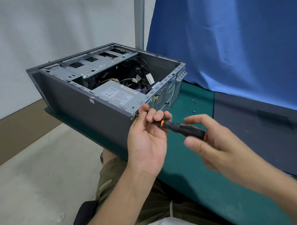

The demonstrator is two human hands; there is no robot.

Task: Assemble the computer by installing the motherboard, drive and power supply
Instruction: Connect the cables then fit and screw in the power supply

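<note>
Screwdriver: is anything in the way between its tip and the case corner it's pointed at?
Nothing visible blocks it. The left hand pinches the screwdriver shaft right at the rear corner of the computer case, and the right hand holds the handle. The tip is hidden behind fingers.

Green table (192, 175): case (86, 109), panel (246, 127), screws (193, 111)

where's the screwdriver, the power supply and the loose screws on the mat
screwdriver (183, 128): head view, middle of the black handle
power supply (117, 95): head view, the white label on its top face
loose screws (193, 112): head view, the nearest one of them
</note>
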